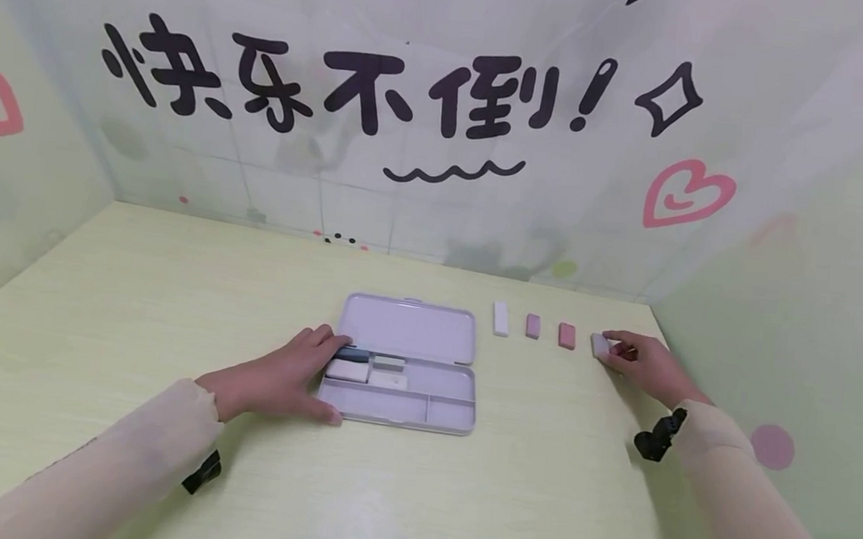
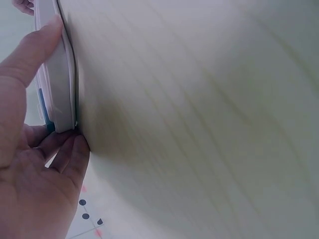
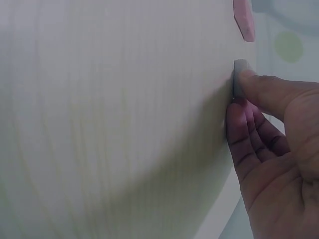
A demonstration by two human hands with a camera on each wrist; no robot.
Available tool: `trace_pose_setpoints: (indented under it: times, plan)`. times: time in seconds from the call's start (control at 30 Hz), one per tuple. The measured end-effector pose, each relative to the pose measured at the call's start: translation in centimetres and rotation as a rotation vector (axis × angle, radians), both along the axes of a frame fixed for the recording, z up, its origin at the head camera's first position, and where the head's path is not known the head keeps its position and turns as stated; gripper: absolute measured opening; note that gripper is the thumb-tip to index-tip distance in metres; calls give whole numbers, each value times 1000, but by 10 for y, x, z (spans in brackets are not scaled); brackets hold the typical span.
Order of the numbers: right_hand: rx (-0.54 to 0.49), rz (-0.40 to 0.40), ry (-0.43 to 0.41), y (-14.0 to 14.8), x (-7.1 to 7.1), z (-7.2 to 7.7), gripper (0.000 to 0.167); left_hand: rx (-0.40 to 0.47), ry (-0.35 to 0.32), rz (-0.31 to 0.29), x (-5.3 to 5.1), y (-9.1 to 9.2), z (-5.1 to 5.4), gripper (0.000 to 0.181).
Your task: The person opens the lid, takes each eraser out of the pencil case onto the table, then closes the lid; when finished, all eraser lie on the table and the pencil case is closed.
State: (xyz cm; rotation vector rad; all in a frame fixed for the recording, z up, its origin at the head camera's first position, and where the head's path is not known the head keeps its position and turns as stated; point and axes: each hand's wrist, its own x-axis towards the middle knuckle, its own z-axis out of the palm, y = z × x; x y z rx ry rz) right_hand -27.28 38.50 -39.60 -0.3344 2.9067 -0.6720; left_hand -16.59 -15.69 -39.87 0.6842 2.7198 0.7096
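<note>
A pale lilac pencil case [image 1: 451, 413] lies with its lid folded back on the table. My left hand [image 1: 273, 379] holds its left end, the thumb at the front corner and the fingers by the hinge; the left wrist view shows the thumb [image 2: 37, 47] against the case's side wall [image 2: 61, 94]. In the case's upper compartment are a dark blue block [image 1: 353, 354], a greenish-grey block [image 1: 389, 363] and two white erasers, one of them in the middle [image 1: 388, 380]. At the far right, my right hand [image 1: 646, 366] pinches a grey eraser [image 3: 239, 79] between thumb and fingers, at the tabletop.
Left of the grey eraser, a row holds a red-pink eraser [image 1: 566, 336], a mauve eraser [image 1: 533, 326] and a long white eraser [image 1: 501, 319]. A printed backdrop [image 1: 317, 186] rises behind the table [image 1: 386, 492], with a side panel [image 1: 809, 346] close to the right arm.
</note>
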Motion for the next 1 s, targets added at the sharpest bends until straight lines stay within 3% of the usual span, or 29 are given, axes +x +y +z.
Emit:
trace_pose_setpoints:
  times: [0.47, 1.0]
  plan:
    - [0, 15, -16, -4, 0, 1, 50, 7, 14, -6, 1, 0, 0, 105]
    - [-51, -32, -93, -4, 4, 6, 63, 14, -3, 3, 1, 2, 3, 105]
